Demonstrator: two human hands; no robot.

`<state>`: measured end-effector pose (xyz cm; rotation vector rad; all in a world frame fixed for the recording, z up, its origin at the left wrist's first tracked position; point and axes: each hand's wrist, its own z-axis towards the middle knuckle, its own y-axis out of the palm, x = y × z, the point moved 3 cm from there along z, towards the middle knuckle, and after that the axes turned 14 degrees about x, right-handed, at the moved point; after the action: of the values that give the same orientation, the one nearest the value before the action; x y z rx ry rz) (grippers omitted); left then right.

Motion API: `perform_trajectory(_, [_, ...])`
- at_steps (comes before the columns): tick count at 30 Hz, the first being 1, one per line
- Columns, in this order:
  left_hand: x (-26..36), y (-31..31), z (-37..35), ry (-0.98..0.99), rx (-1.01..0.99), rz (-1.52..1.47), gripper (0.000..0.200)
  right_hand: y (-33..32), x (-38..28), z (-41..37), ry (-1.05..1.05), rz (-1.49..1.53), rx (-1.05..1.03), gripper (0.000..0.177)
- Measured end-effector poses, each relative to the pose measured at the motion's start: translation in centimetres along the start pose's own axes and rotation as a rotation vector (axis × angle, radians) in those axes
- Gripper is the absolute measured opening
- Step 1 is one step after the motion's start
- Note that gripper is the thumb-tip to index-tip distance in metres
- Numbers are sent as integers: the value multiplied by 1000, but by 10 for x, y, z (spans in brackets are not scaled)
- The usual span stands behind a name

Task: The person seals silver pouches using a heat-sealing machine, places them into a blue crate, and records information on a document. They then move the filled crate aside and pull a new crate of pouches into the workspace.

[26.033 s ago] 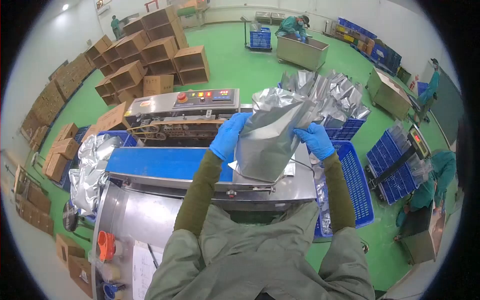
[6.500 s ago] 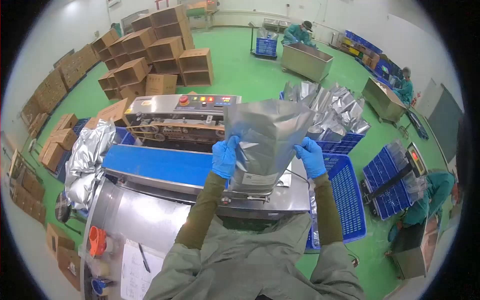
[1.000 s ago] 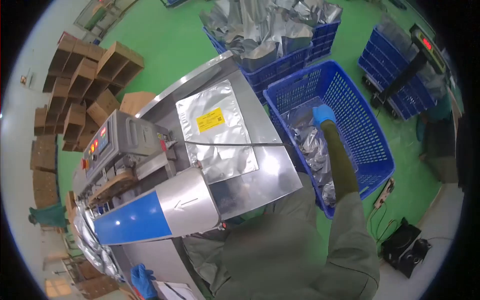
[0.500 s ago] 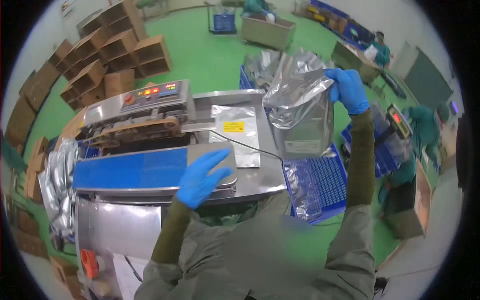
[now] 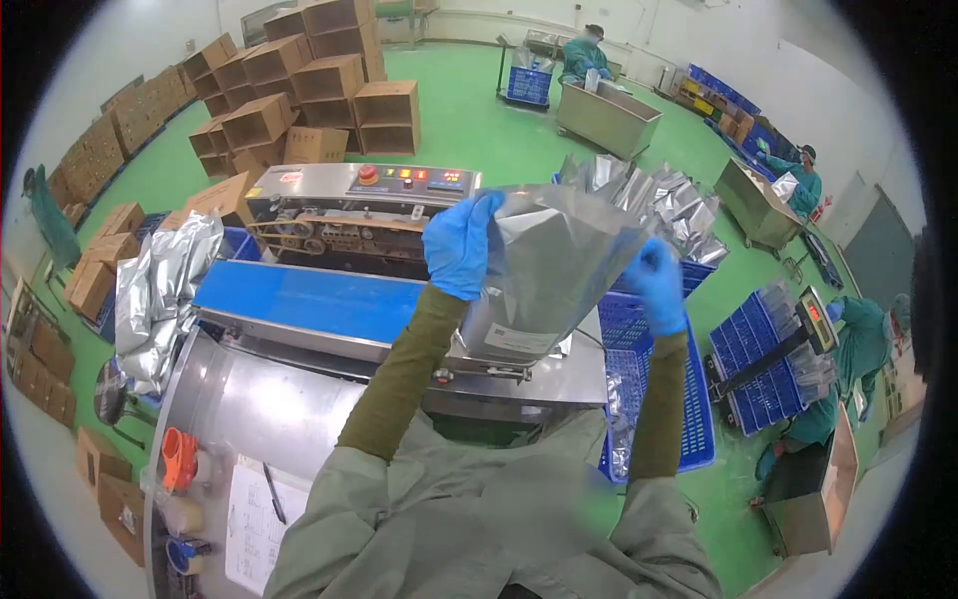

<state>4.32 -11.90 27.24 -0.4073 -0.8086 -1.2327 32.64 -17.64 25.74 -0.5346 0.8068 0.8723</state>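
A silver foil bag [image 5: 544, 270] with a white label near its bottom hangs upright above the steel table. Its top left corner is pinched in my left hand [image 5: 462, 245], gloved in blue. At the bag's top right edge, the blue-gloved fingers of my right hand [image 5: 657, 285] are closed on it. Behind the bag and to its left stands a sealing machine [image 5: 364, 210] with lit red digits and a blue conveyor belt [image 5: 309, 299].
Foil bags [image 5: 160, 299] are heaped at the left, more [image 5: 664, 205] behind the held bag. A blue crate [image 5: 699, 419] stands right of the table. Paper [image 5: 254, 529] with a pen lies at the lower left. Co-workers [image 5: 584, 58] in green are farther off; cardboard boxes [image 5: 329, 90] are stacked behind.
The foil bag has moved left, in front of the machine's right end. My left hand has risen from the belt's end and taken hold of its left corner. The view has shifted.
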Motion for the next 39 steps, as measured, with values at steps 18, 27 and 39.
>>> perform_trajectory(18, [-100,-16,-32,-531,-374,-77,31,47,72,-29,297,71,-73,34])
perform_trajectory(27, [-203,15,-55,-794,-352,-71,42,55,116,-36,509,190,-97,34])
perform_trajectory(39, [-347,-60,-39,-878,-405,337,73,138,142,-73,730,173,-186,34])
